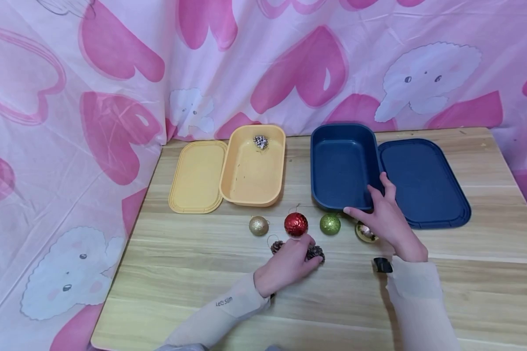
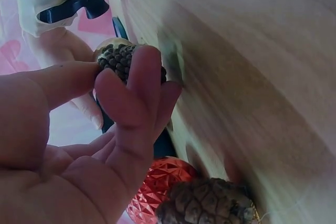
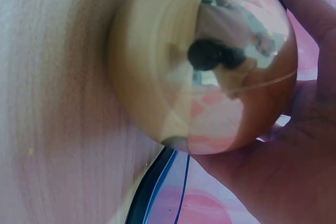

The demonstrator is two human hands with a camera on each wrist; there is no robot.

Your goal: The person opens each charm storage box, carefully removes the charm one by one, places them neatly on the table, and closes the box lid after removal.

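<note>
My left hand pinches a brown pine cone between thumb and fingers, low over the table. Beside that hand lies a second pine cone, just in front of a faceted red ball ornament. My right hand has its fingers spread over the near right corner of the dark blue box, thumb near the front rim. Under its palm is a shiny gold ball, partly covered in the head view. A glittery green ball sits between the two hands.
A yellow box with a small whitish, cone-like piece inside stands at back left, its yellow lid alongside. The blue lid lies right of the blue box. A pale gold glitter ball rests before the yellow box.
</note>
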